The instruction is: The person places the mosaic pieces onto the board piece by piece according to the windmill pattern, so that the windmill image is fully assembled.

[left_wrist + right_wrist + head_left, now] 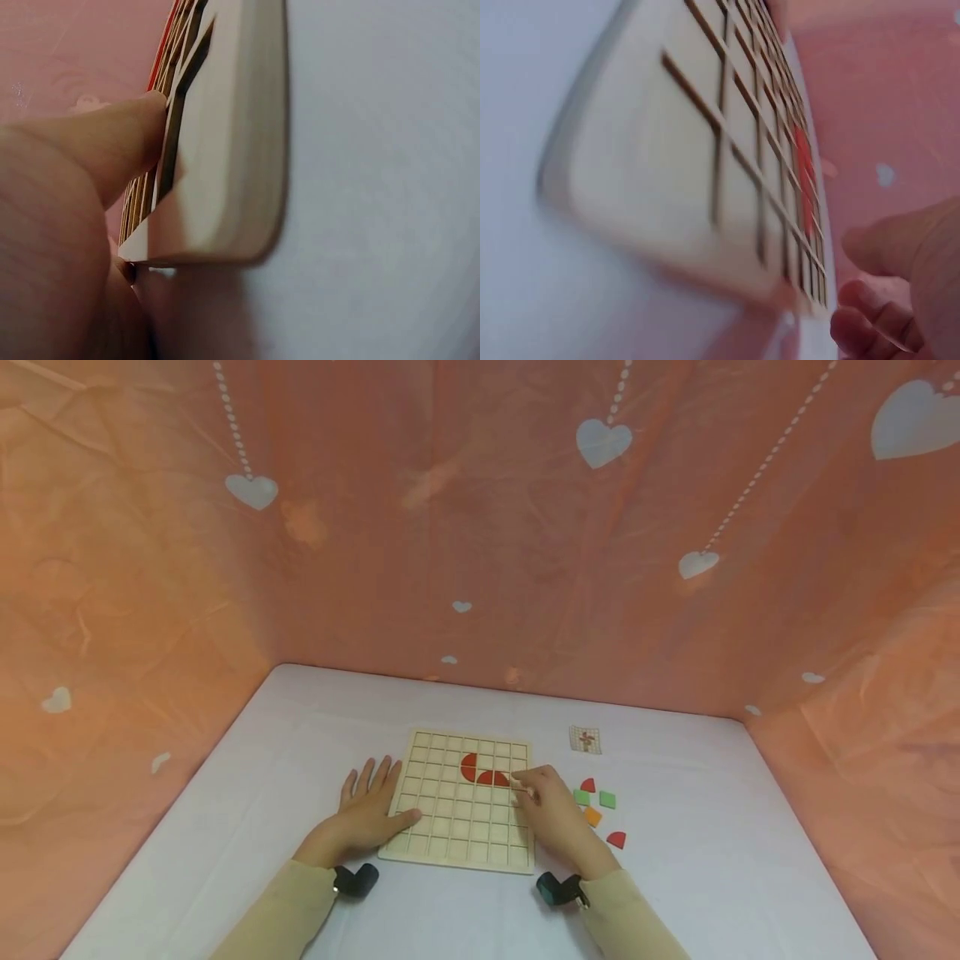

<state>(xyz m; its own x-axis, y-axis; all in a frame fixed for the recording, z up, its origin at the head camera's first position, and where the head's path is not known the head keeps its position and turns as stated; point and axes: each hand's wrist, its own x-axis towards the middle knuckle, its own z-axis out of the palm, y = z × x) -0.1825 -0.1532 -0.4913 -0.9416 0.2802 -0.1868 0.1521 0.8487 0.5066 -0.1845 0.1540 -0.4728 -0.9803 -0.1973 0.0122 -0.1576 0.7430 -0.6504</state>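
Observation:
A pale wooden grid board (450, 818) lies on the table with several red quarter-round pieces (468, 767) in its upper cells. My left hand (371, 814) rests at the board's left edge, fingers spread on the table and thumb lying over the board; the left wrist view shows that thumb (127, 139) touching the grid. At the board's right side is my right hand (551, 806), its fingertips beside the rightmost red piece (501, 779). In the right wrist view, its thumb and bent fingers (855, 326) stand apart, with nothing visible between them.
Right of the board lie two green squares (607, 799), an orange square (592, 817) and two loose red quarter-round pieces (617, 840). Behind them is a small card (585, 740) with a grid pattern. Pinkish-orange cloth (480, 568) with white hearts hangs around the white table (330, 710).

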